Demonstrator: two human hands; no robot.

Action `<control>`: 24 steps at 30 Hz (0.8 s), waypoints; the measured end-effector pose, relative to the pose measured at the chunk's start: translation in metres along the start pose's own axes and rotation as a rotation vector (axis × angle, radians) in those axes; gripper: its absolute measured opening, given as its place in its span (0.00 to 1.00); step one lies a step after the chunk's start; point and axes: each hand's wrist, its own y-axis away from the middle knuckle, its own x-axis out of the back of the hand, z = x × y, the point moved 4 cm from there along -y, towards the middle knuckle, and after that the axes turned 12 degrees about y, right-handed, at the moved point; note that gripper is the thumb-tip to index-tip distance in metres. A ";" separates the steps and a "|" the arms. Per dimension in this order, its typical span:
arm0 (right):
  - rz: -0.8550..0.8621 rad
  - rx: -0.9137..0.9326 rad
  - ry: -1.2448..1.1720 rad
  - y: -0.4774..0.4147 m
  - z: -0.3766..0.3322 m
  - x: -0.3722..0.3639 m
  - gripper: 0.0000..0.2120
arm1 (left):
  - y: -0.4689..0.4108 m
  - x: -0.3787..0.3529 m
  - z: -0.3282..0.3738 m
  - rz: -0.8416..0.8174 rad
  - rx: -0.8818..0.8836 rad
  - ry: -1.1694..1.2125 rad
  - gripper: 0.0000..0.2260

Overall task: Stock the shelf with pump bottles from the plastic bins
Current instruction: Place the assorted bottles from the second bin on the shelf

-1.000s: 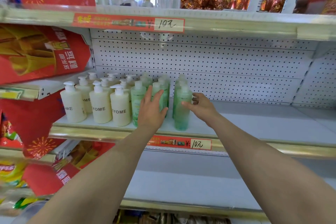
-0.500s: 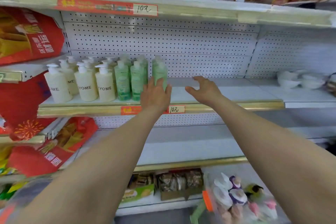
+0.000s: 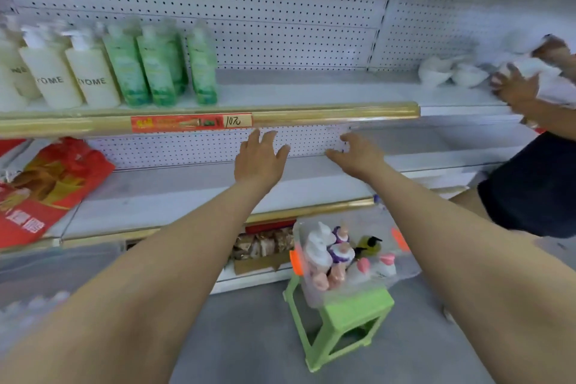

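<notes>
Both hands are empty, fingers spread and nearly straight. The left hand (image 3: 260, 159) and right hand (image 3: 355, 156) hover before the lower shelf (image 3: 187, 193). The green pump bottles (image 3: 159, 68) stand upright, long axis vertical, on the upper shelf (image 3: 327, 111), up-left of the fingers and well apart from them. More bottles (image 3: 318, 249), blurred but seemingly with their pumps upward, fill the clear plastic bin (image 3: 402, 271) on the green stool (image 3: 352, 312) below the hands.
</notes>
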 end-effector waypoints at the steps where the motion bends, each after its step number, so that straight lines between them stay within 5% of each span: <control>1: -0.015 -0.004 0.014 -0.004 0.017 -0.007 0.34 | 0.000 -0.019 -0.002 -0.020 0.009 0.018 0.24; 13: -0.450 -0.048 -0.085 -0.040 0.190 -0.152 0.32 | 0.030 -0.242 -0.057 -0.240 0.351 0.184 0.29; 24: -0.559 -0.070 -0.356 -0.065 0.195 -0.269 0.24 | 0.046 -0.341 -0.146 -0.321 0.690 0.398 0.33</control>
